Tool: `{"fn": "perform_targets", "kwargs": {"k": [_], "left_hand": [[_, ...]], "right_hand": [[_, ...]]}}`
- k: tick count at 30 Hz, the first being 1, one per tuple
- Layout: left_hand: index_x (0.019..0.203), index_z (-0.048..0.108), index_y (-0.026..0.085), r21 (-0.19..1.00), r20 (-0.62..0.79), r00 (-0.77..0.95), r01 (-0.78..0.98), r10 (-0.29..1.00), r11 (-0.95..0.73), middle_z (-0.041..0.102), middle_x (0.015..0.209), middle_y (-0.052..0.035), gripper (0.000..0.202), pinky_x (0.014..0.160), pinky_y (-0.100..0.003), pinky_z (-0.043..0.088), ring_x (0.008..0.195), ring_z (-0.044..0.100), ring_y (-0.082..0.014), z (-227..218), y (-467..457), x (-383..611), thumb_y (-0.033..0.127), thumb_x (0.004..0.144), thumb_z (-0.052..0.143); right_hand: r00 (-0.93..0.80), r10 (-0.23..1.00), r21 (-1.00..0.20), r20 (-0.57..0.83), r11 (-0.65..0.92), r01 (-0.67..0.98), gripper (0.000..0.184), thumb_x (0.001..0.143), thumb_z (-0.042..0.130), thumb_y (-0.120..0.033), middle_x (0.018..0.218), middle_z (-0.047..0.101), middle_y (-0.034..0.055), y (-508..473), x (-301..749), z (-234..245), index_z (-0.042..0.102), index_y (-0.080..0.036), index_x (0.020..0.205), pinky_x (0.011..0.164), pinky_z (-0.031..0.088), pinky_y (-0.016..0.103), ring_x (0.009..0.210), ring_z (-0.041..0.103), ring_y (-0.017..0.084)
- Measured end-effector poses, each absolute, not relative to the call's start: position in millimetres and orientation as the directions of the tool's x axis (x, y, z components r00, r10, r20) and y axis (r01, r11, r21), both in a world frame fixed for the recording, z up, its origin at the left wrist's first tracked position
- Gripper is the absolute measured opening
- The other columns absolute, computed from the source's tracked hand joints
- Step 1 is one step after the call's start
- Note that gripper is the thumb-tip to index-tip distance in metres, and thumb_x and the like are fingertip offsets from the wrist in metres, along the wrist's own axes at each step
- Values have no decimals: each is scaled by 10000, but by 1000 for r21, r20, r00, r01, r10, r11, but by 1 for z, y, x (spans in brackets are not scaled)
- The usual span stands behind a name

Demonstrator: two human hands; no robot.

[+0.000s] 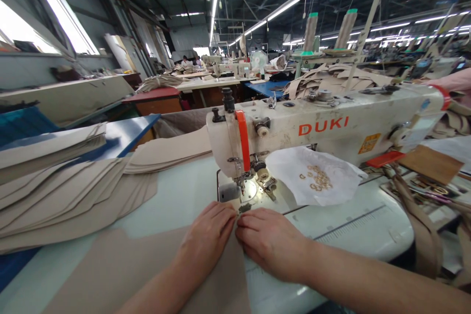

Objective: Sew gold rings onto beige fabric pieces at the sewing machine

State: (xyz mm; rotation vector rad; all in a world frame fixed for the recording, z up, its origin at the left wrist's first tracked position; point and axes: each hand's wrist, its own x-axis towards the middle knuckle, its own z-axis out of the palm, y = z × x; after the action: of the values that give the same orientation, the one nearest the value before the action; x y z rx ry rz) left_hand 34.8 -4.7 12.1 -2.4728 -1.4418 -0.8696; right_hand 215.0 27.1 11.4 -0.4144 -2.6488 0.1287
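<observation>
Fingers (pixel 227 212) of the left hand (pixel 208 235) lie flat, pressing the tan fabric piece (pixel 121 265) at lower centre. The right hand (pixel 270 241) curls onto its edge; I cannot tell if it pinches. Just beyond stands the DUKI sewing machine (pixel 324 127), with stacked cut pieces (pixel 66 196) on the table (pixel 184 191) at left.

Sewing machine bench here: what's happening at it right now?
A person works at a white sewing machine. Their left hand and right hand press palm-down on a beige fabric piece, fingertips meeting just before the presser foot. Stacks of cut beige pieces lie to the left; a white sheet with small metal rings sits under the machine's arm.
</observation>
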Motion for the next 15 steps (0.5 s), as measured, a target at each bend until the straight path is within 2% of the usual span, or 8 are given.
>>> {"fn": "perform_targets", "kwargs": {"k": [9, 15], "left_hand": [[812, 635, 184, 212, 555, 343, 823, 758, -528, 687, 828, -46, 207, 735, -298, 537, 784, 626, -170, 16, -8, 34, 152, 880, 441], [824, 649, 191, 263, 539, 300, 828, 787, -496, 692, 853, -53, 215, 733, -298, 544, 798, 633, -170, 16, -12, 33, 154, 869, 442]], "right_hand": [[-853, 333, -79, 403, 941, 330, 121, 894, 491, -162, 942, 624, 82, 28, 211, 12, 594, -125, 947, 890, 431, 335, 963, 530, 195], [-890, 290, 4, 351, 951, 311, 97, 866, 545, -149, 943, 624, 92, 30, 208, 14, 600, -113, 938, 868, 434, 343, 926, 524, 205]]}}
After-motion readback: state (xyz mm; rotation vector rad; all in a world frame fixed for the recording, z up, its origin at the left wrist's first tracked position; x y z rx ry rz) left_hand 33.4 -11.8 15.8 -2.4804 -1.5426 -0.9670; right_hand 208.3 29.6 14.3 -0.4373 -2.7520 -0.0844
